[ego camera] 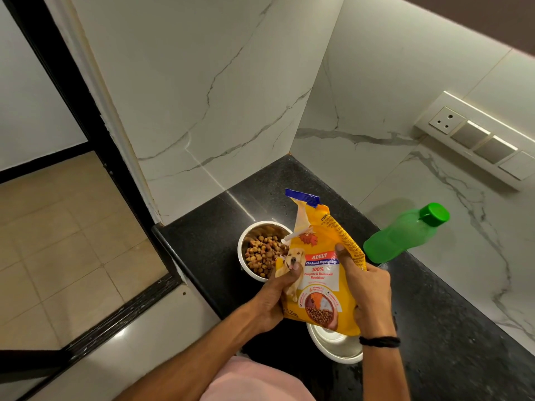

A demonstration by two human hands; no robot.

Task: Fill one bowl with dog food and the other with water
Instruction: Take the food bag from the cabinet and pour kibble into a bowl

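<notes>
A yellow dog food bag (321,270) is held upright over the black counter, its torn top open. My left hand (275,296) grips its left side and my right hand (366,287) grips its right side. Behind the bag, a steel bowl (246,241) holds brown kibble (262,254). A second steel bowl (333,345) sits near the front, mostly hidden by the bag; what is in it cannot be seen. A green water bottle (402,234) with its green cap on stands at the right, near the wall.
The black granite counter (434,328) ends in a corner of white marble walls. A switch panel (474,137) is on the right wall. The counter's left edge drops to a tiled floor (58,241) with a black-framed door.
</notes>
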